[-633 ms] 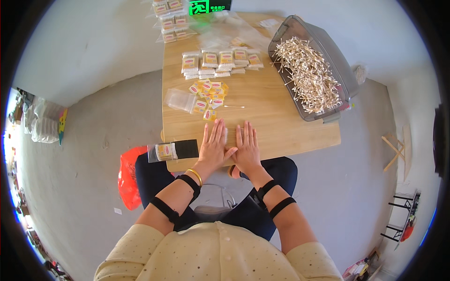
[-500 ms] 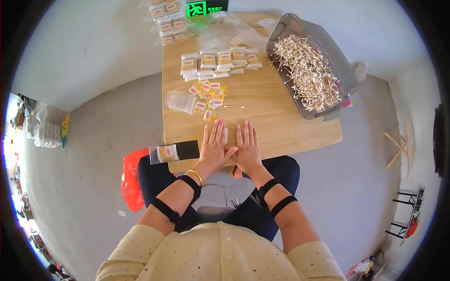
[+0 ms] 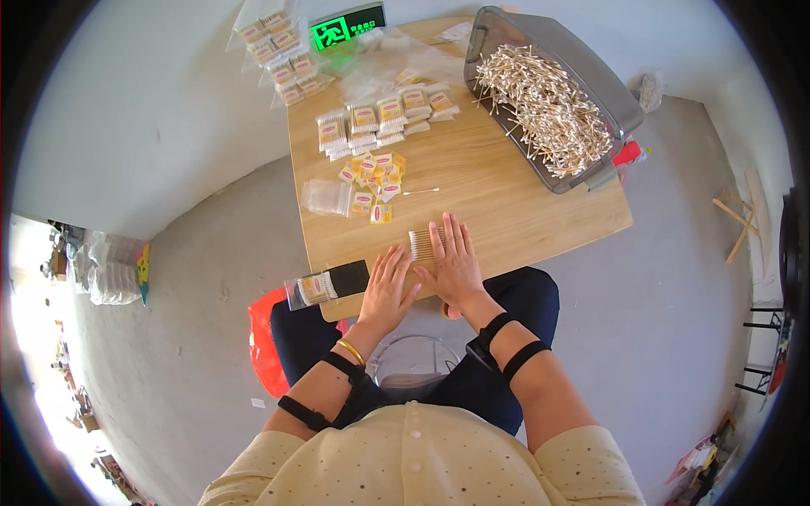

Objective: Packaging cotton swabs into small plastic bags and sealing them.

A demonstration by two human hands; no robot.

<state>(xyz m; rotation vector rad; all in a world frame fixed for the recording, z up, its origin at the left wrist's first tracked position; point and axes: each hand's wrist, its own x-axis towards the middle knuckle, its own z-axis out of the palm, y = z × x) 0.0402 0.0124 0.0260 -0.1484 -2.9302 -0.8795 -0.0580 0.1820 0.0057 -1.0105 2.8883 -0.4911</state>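
- L hand (image 3: 387, 291): fingers slightly apart, at surface's (image 3: 531, 211) near edge.
- R hand (image 3: 457, 271): fingers slightly spread over swab row (image 3: 419, 245).
- Blk mat (image 3: 349, 277) beside L hand.

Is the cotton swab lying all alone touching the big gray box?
Apart: the head view shows wooden tabletop between the lone cotton swab and the gray box.

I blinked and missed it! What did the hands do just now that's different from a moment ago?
The left hand let go of the left end of the row of cotton swabs and drew back toward the person's body. The right hand stayed on the row's right end. The yellow-and-white cards and grey bin stayed put; they look shifted because the camera turned.
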